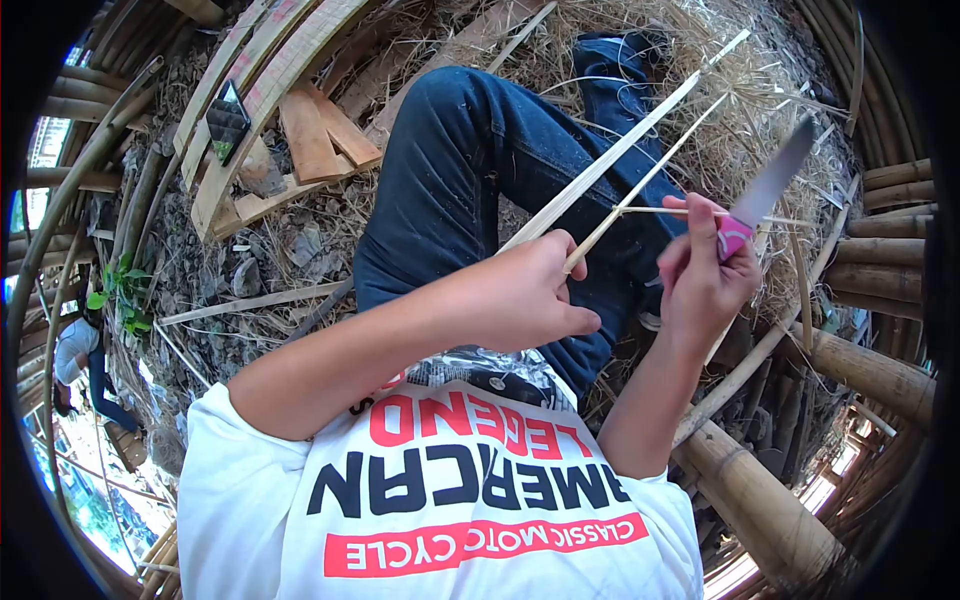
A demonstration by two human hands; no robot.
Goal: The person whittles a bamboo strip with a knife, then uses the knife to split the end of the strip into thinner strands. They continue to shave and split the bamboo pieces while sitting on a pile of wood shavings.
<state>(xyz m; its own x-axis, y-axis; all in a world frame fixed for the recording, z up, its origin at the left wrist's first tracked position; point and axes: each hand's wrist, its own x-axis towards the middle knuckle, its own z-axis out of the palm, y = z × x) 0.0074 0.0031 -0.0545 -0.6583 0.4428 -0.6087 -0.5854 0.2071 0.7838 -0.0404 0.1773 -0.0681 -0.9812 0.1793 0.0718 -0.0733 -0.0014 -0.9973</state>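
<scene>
My left hand (535,292) is closed around a thin bamboo strip (650,178) that slants up and away across my jeans. A wider pale bamboo strip (630,140) runs alongside it and passes behind that hand. In my right hand (708,265) is a knife (775,175) with a pink handle, its blade pointing up and to the right. A narrow sliver (648,210) branches off the thin strip and reaches across to my right fingers, showing again beyond them. Both hands are over my bent legs (430,170).
Curved wooden slats (270,80) lie at upper left with a phone (228,122) on them. Wood offcuts (315,135) and dry straw (690,30) cover the ground. Thick bamboo poles (765,505) stand close on my right. Another person (80,355) is at far left.
</scene>
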